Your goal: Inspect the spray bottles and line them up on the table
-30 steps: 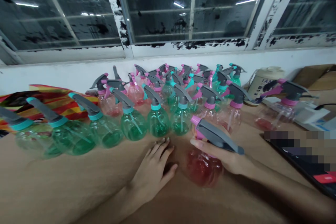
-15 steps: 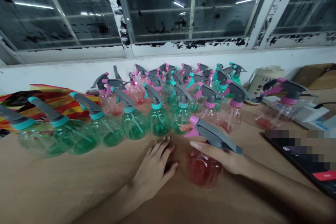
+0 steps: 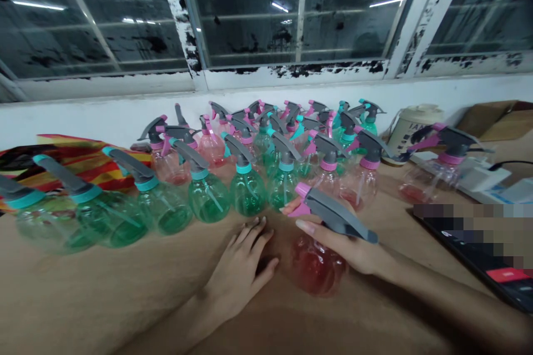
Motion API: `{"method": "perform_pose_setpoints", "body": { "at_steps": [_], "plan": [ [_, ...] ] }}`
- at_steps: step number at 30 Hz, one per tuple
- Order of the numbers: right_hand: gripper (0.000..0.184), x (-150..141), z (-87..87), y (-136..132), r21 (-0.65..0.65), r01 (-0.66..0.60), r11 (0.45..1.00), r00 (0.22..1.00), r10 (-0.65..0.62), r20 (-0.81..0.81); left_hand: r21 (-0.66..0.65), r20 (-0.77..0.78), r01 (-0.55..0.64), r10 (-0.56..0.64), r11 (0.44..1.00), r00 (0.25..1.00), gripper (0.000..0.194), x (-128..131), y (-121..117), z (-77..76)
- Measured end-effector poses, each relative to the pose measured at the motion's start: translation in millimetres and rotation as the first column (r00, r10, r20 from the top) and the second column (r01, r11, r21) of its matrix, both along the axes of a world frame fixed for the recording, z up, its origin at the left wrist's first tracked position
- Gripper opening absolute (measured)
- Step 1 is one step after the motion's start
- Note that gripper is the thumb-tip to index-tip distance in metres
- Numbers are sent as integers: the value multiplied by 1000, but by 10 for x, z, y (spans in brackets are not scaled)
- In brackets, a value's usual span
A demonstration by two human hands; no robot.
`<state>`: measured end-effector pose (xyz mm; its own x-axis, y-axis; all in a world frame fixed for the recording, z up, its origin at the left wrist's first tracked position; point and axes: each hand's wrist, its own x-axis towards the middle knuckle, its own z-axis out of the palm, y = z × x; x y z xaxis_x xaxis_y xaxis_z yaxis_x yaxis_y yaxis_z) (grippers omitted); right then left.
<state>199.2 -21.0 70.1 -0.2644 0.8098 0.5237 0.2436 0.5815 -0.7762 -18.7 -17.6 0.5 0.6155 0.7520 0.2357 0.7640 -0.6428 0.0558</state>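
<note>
My right hand [image 3: 350, 244] is wrapped round the neck of a pink spray bottle [image 3: 318, 269] with a grey head and pink nozzle. One finger reaches forward by its pink trigger; the bottle stands upright on the table [image 3: 137, 283], its neck hidden by the hand. Flat on the tabletop to its left lies my left hand [image 3: 237, 266], fingers spread and holding nothing. Just beyond its fingertips stand a green spray bottle [image 3: 247, 194] and another green spray bottle [image 3: 210, 199], part of a row with turquoise collars.
Behind the front row, several more spray bottles [image 3: 212, 147] crowd toward the wall. A lone pink spray bottle [image 3: 428, 180] stands right, near a dark phone or tablet [image 3: 466, 252]. A cream container [image 3: 410, 133], cardboard [image 3: 499, 119] and a striped bag [image 3: 91, 161] sit farther back.
A finger of my right hand has stretched forward from the trigger, then drawn back toward it slightly. My left hand stays flat in place. The whole view has shifted a little.
</note>
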Motion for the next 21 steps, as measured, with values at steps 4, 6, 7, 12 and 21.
{"method": "perform_pose_setpoints", "body": {
  "at_steps": [4,6,7,12,21],
  "plan": [
    [11,8,5,-2,19,25,1000,1000,-25,8,7,9,3,-3,1000,1000,43,-4,4,-12],
    [13,20,-6,2,2,39,999,999,-39,34,13,12,2,-2,1000,1000,42,-5,3,-13],
    [14,28,-15,7,-10,42,999,998,-41,44,18,12,3,-3,1000,1000,42,-5,2,-13],
    [14,56,-61,33,-43,57,997,998,-57,12,23,8,10,-10,1000,1000,41,-1,4,-5],
    [24,24,6,18,8,104,995,993,-104,63,15,19,9,-9,1000,1000,41,-9,8,2]
  ]
}}
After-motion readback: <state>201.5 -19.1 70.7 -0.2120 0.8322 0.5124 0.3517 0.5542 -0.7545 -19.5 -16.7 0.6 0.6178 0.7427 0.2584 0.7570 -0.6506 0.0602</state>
